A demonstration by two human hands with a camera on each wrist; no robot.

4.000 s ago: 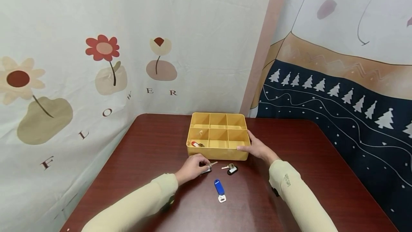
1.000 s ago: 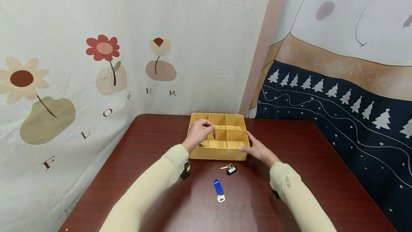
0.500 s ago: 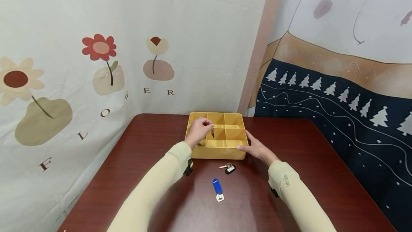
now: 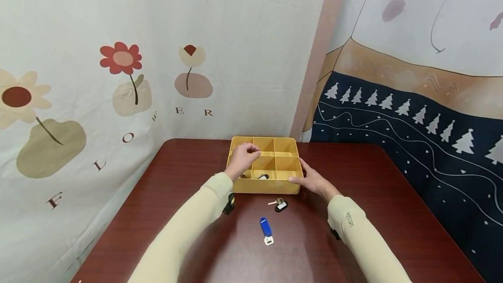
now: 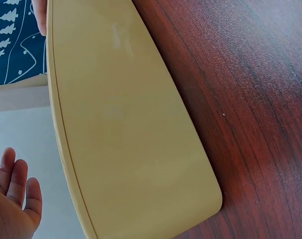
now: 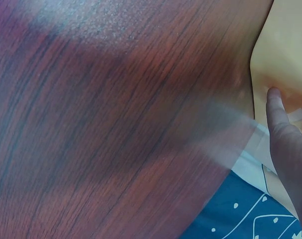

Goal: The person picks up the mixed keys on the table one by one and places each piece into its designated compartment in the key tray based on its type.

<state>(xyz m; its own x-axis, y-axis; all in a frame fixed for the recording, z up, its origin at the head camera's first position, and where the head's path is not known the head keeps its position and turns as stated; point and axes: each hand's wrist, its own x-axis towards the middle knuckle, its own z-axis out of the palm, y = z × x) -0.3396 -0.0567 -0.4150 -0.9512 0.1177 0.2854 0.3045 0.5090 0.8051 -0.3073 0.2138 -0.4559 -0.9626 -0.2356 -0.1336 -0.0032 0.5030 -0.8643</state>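
A yellow compartment box [image 4: 267, 186] stands toward the back of the table. My left hand [image 4: 241, 160] hovers over its left side, thumb and index finger near each other with nothing hanging from them. In the left wrist view, several fingers [image 5: 17, 181] show loosely extended beyond the box rim. A key with a black tag [image 4: 264, 177] lies in the front middle compartment. Keys [image 4: 243, 176] in the front left compartment are mostly hidden behind the hand. My right hand [image 4: 314, 181] holds the box's front right corner, thumb [image 6: 275, 107] against the front wall.
Before the box, on the dark red table [image 4: 188, 174], lies a key with a black tag [image 4: 280, 205]. Nearer to me is another key with a blue tag [image 4: 266, 228]. A printed fabric backdrop [image 4: 251, 56] rises behind the table.
My left hand has lifted a black-tagged key from the table to above the box and let it drop into the front middle compartment. The right hand stays at the corner.
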